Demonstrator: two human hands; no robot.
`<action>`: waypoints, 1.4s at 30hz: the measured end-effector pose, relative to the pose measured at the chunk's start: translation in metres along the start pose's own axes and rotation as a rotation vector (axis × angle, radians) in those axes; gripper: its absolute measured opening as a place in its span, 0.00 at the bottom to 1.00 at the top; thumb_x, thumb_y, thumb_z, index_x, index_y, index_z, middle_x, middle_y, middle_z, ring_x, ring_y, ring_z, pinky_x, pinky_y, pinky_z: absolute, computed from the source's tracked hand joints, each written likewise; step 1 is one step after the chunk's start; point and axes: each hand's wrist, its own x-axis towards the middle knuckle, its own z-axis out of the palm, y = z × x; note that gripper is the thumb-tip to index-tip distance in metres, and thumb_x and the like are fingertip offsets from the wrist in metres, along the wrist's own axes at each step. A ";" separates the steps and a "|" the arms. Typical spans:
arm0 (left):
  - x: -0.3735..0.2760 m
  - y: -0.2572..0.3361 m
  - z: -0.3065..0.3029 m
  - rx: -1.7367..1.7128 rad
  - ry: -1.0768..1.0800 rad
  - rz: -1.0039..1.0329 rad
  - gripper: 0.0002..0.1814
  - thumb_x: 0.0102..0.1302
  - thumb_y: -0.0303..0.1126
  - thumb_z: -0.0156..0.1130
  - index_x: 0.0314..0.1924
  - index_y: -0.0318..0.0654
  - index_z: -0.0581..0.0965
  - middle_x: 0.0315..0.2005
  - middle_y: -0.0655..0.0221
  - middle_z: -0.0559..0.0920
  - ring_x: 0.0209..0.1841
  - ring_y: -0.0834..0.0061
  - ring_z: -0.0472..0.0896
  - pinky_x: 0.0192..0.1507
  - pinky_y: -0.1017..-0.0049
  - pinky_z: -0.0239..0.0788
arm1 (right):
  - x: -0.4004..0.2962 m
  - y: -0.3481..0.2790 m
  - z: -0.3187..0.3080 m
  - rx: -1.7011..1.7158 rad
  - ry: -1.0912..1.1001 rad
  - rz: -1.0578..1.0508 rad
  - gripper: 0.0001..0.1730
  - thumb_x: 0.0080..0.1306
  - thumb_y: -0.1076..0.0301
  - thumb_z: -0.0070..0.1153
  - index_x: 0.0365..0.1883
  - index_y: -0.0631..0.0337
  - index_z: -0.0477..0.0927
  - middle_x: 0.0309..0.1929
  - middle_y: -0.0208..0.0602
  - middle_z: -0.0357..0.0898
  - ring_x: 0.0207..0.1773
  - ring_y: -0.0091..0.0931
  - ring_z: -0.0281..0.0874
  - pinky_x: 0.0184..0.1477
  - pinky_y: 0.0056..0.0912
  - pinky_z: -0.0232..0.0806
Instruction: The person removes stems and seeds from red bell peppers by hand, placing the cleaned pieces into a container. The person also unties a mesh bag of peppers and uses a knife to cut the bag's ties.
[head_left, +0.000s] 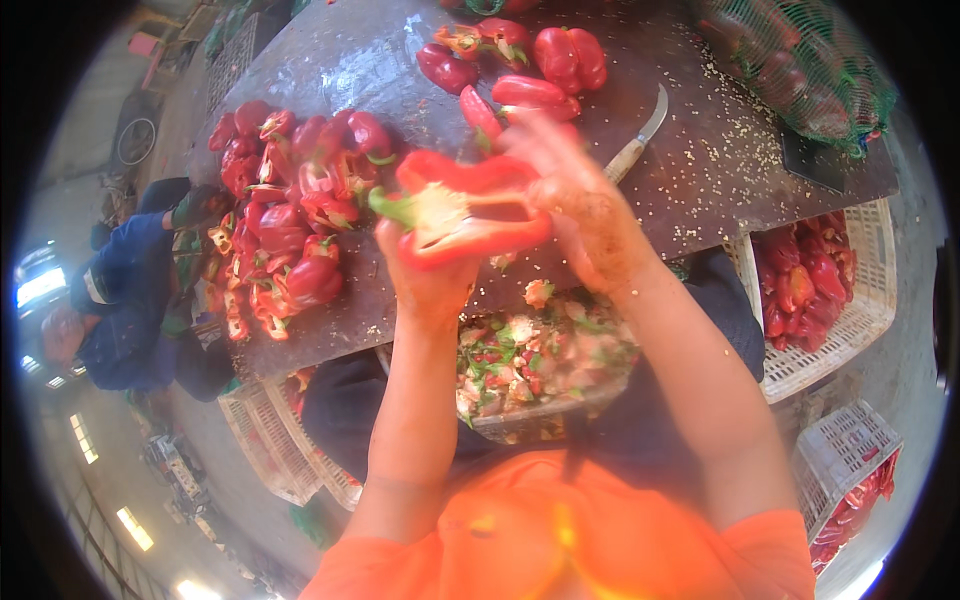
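Note:
In my left hand (431, 281) is a red bell pepper cut open lengthwise (480, 232), its pale core and seeds facing up and its green stem pointing left. My right hand (581, 199) is at the pepper's right end, fingers spread and blurred; whether it grips the pepper cannot be told. A curved knife with a light handle (628, 159) lies on the dark table (712, 180), to the right of my right hand. Several whole red peppers (570, 60) lie beyond my hands. A large heap of cut red peppers (281, 229) covers the table's left part.
Below the table edge, between my legs, a container holds cores and green stems (517, 367). Crates of red peppers stand at right (874, 300), lower right (836, 450) and left (270, 442). A green mesh sack (802, 75) lies upper right. A person in blue (131, 285) works at left.

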 end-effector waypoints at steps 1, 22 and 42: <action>0.003 -0.005 -0.001 0.291 -0.005 0.058 0.23 0.68 0.42 0.52 0.57 0.35 0.71 0.51 0.60 0.78 0.51 0.67 0.78 0.54 0.64 0.71 | 0.000 0.006 -0.002 0.181 -0.098 0.181 0.40 0.60 0.75 0.57 0.70 0.67 0.55 0.60 0.44 0.69 0.55 0.26 0.74 0.54 0.28 0.69; 0.023 0.019 0.038 1.246 0.058 0.077 0.16 0.59 0.36 0.64 0.45 0.36 0.78 0.27 0.57 0.83 0.30 0.55 0.83 0.33 0.63 0.73 | -0.007 0.007 0.000 -1.182 0.053 -0.247 0.24 0.57 0.81 0.47 0.55 0.71 0.73 0.54 0.52 0.76 0.59 0.36 0.75 0.60 0.35 0.67; -0.032 0.065 -0.025 1.388 -0.888 -0.613 0.19 0.59 0.37 0.63 0.50 0.41 0.77 0.26 0.55 0.81 0.35 0.51 0.80 0.40 0.56 0.71 | 0.002 -0.094 -0.041 -0.838 0.374 -0.420 0.22 0.63 0.83 0.40 0.57 0.74 0.70 0.61 0.57 0.69 0.56 0.44 0.77 0.50 0.40 0.78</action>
